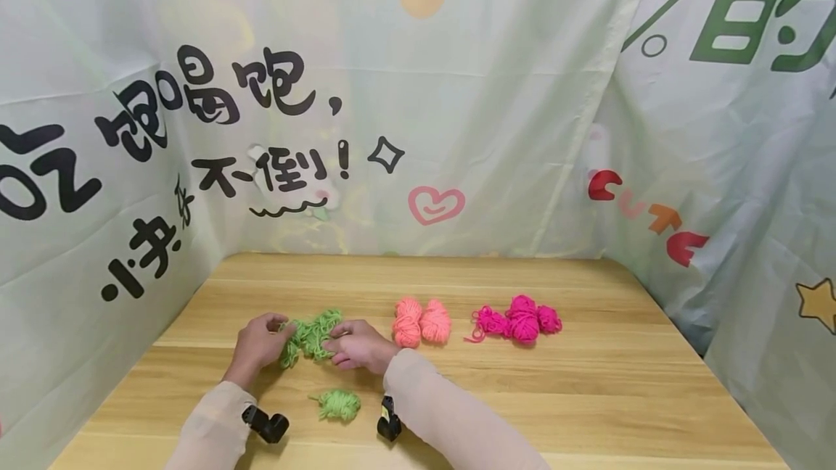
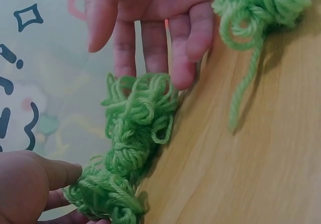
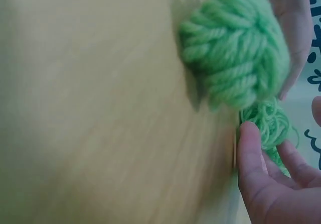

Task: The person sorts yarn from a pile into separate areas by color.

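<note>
A loose, tangled heap of green yarn (image 1: pixel 312 336) lies on the table between the two hands. At its left end the left hand (image 1: pixel 259 343) holds the strands, thumb on the near side and fingers partly hidden behind them, as the left wrist view shows. From the other end the right hand (image 1: pixel 362 347) touches the heap with fairly straight fingers (image 2: pixel 153 45), its thumb held apart. Closer to the person sits a smaller wound bundle of green yarn (image 1: pixel 339 405), apart from both hands; a short tail hangs off it in the left wrist view.
Right of the hands lie two coral yarn bundles (image 1: pixel 421 323), side by side. Further right is a magenta yarn cluster (image 1: pixel 522 319) with a loose tail. Printed cloth (image 1: pixel 509 129) hangs behind and beside the wooden table (image 1: pixel 588 397).
</note>
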Tool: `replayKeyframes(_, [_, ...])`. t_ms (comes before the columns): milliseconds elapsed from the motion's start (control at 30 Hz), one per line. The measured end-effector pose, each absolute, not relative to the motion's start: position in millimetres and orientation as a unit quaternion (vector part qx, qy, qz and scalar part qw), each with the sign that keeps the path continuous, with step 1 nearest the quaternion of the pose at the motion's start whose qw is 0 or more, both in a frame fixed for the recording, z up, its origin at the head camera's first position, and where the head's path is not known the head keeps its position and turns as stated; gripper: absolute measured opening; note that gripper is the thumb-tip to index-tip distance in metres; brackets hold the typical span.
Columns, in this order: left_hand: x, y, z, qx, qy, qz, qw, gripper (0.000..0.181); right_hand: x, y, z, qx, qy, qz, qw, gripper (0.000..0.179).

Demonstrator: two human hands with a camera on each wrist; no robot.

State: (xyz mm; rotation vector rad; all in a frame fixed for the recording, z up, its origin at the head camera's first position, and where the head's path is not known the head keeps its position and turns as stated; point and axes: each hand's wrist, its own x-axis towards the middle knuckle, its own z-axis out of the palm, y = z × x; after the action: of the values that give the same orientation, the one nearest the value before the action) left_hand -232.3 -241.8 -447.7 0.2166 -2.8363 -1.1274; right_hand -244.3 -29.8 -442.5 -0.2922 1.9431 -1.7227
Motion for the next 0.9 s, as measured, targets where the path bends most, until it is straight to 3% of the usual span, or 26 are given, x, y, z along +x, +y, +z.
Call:
replayKeyframes(633, [-226.0,-251.0,-445.9,0.063,-0.907,-0.412,0.063,0.047,-217.5,-17.6,-427.9,-0.153,0.758,-0.582,0.253,0.026])
replayKeyframes(900, [-222.6,-256.3,-445.9,0.052,-0.894,-0.442,0.052,0.065,-208.3,-5.4,-425.3,-0.227,0.797,-0.480,0.289,0.026])
